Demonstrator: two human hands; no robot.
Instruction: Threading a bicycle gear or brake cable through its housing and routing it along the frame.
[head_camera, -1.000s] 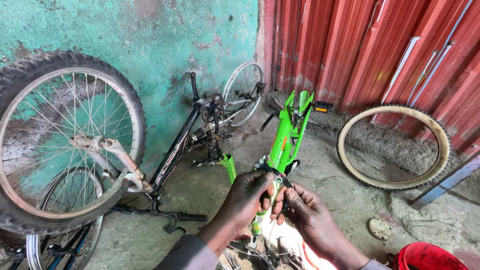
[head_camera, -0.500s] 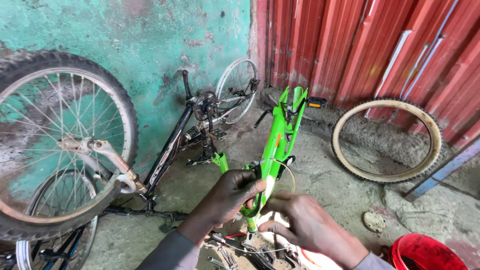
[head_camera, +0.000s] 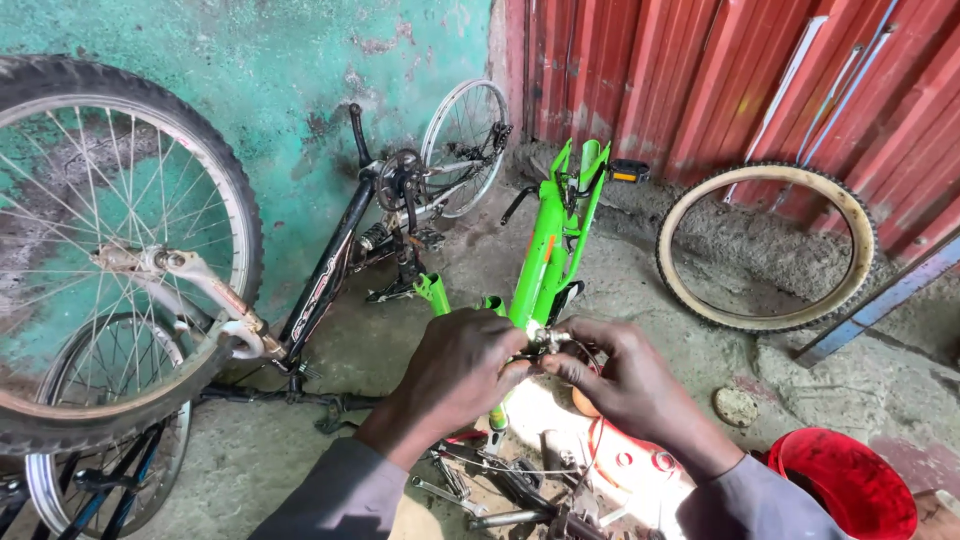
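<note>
At nine o'clock a big black wheel (head_camera: 110, 250) stands by the green wall (head_camera: 280, 60). A black bike (head_camera: 330, 270) lies upside down next to it. In the middle, the left hand (head_camera: 465, 365) curls around the bright green bike frame (head_camera: 545, 255). The right hand (head_camera: 625, 380) is just beside it, and its fingers (head_camera: 565, 368) pinch a small shiny metal part (head_camera: 545, 338) on the frame, right between both hands. At two o'clock a loose tyre (head_camera: 765, 245) leans on the red wall (head_camera: 700, 70). At five o'clock sits a red bucket (head_camera: 845, 485).
</note>
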